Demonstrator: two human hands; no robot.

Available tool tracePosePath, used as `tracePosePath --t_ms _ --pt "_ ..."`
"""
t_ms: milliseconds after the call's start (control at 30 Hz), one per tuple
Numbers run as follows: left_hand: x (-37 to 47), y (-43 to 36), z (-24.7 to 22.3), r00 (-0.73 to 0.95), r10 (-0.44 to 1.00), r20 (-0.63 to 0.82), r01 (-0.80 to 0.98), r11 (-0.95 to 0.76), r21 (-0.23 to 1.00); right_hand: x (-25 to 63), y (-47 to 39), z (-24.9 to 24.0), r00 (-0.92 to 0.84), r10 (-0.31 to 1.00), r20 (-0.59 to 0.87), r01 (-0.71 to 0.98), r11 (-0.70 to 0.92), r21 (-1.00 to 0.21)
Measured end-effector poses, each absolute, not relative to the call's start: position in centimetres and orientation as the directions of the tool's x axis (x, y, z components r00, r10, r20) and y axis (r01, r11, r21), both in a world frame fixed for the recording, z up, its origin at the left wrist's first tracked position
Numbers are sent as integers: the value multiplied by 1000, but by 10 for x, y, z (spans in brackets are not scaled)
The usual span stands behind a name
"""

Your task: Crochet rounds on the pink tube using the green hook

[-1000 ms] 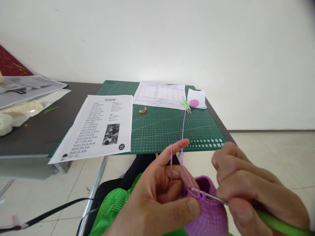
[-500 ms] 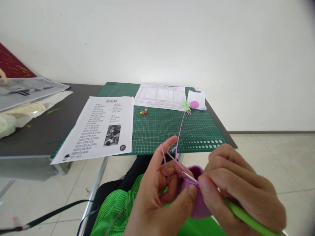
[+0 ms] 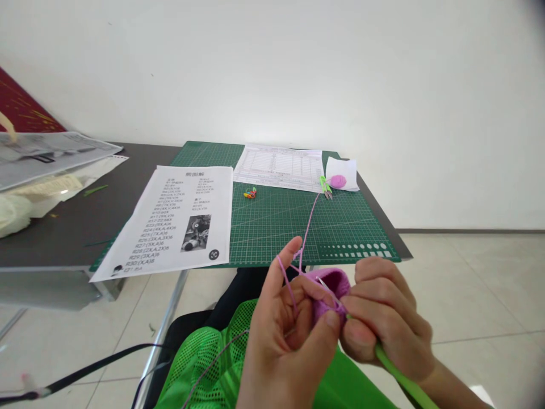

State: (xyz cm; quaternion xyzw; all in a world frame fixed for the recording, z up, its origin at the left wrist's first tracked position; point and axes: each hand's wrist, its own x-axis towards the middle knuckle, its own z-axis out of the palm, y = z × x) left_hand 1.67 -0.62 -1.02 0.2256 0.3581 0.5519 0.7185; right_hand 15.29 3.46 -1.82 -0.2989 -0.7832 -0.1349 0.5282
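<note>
My left hand [image 3: 289, 329] pinches the edge of a purple crocheted piece [image 3: 334, 279], which is hollow and cup-shaped. Purple yarn [image 3: 309, 224] loops round the raised index finger of that hand and runs up toward the table. In my right hand [image 3: 385, 312] is a crochet hook [image 3: 394, 366] with a green handle; its thin metal tip lies at the rim of the crocheted piece. Both hands are close together above my lap, and my fingers hide much of the piece's lower part.
A green cutting mat [image 3: 272, 227] carries a printed pattern sheet [image 3: 170, 221], a form [image 3: 279, 167], small coloured stitch markers [image 3: 250, 193], green thread snips [image 3: 326, 187] and a purple yarn ball [image 3: 338, 182]. Pale yarn [image 3: 15, 215] lies on the dark table at far left.
My right hand has turned and shifted slightly left, tilting the hook handle more steeply. The crocheted piece has tipped so its opening shows more.
</note>
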Motion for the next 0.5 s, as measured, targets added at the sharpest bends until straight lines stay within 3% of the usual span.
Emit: tracePosePath --t_ms 267,500 --pt "-9 7 -4 430 864 -261 -591 488 642 170 11 14 -451 507 734 626 766 -145" --pt "-11 8 -1 512 815 -271 -533 549 644 166 13 18 -316 489 813 510 810 -289"
